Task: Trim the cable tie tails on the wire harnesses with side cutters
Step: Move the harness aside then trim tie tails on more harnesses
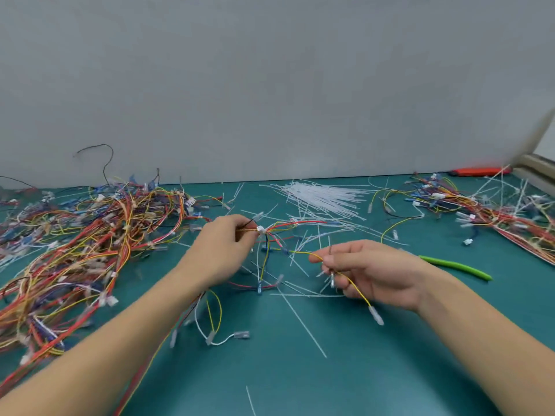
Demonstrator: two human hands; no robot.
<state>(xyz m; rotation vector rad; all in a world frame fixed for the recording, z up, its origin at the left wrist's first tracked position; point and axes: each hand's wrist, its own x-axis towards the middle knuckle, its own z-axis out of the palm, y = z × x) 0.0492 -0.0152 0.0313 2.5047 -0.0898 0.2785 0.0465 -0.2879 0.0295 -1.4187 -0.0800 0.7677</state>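
My left hand (225, 247) pinches a small wire harness (267, 235) at its white cable tie, with red, yellow and blue wires fanning out from the grip. My right hand (369, 271) holds a yellow wire (354, 283) of that harness between thumb and fingers; the wire ends in a clear-sleeved terminal (377, 316). The side cutters lie on the mat to the right of my right hand, and only their green handle (456, 267) shows. Neither hand touches them.
A large heap of harnesses (75, 241) covers the green mat (330, 370) at left, and a second heap (495, 211) lies at far right. A bundle of white cable ties (324, 196) sits at the back centre. Cut tails litter the middle. A grey wall stands behind.
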